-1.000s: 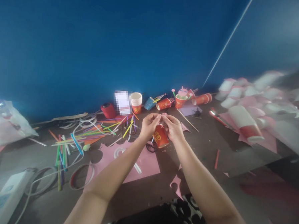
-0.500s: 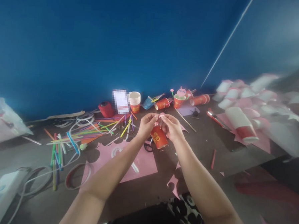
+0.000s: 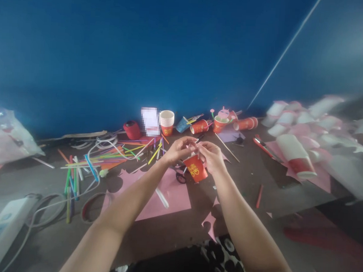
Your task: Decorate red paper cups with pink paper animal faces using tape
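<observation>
My left hand (image 3: 180,149) and my right hand (image 3: 211,154) meet over an orange-red paper cup (image 3: 196,169) with yellow lettering. Fingertips of both hands are pinched together around a small pink paper piece (image 3: 195,147), mostly hidden by the fingers. The cup tilts below them, and the lower fingers of my right hand lie against its side. Whether it also rests on the table cannot be made out. Scissors (image 3: 181,177) with dark handles lie just left of the cup, on a pink paper sheet (image 3: 175,192) with cut-out edges.
Colourful straws or sticks (image 3: 107,158) and a white cable spread at left, near a power strip (image 3: 8,224). Behind stand stacked cups (image 3: 167,121) and a decorated cup (image 3: 220,124). A red cutter (image 3: 261,146) and a heap of white-and-pink cups (image 3: 304,118) are at right.
The left fingers have curled over further towards the right ones, covering more of the pink piece. The cup has tilted and turned slightly. The whole view has shifted a little.
</observation>
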`<state>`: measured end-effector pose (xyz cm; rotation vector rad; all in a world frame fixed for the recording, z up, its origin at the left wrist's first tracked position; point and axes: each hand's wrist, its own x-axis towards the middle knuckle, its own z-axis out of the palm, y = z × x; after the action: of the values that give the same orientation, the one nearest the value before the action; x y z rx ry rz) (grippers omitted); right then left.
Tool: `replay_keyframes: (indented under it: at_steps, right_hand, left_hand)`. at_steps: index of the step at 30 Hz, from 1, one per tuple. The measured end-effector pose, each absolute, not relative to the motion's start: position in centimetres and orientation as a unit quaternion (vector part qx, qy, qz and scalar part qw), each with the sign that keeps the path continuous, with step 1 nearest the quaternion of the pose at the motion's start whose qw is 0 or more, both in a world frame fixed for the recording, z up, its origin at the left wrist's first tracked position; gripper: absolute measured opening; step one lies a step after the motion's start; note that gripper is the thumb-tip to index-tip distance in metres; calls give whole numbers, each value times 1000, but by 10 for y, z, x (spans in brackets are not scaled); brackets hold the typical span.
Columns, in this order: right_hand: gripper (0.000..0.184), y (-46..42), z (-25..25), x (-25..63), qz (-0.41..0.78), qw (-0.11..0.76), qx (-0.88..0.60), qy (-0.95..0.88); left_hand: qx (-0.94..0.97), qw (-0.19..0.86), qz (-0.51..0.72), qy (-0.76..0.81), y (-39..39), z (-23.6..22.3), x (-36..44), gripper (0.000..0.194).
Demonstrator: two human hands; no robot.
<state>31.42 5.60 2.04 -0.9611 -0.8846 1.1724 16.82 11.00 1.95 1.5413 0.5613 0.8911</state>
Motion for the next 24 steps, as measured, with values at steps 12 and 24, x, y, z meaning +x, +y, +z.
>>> replay_keyframes:
  at_steps: [12, 24]
  right_hand:
    - [17, 53, 17, 309, 511, 628, -402, -428]
    - [18, 54, 22, 314, 476, 684, -396, -386]
  left_hand:
    - [638, 657, 366, 163, 115, 22, 157, 53]
    - [677, 472, 491, 279, 114, -10, 171, 52]
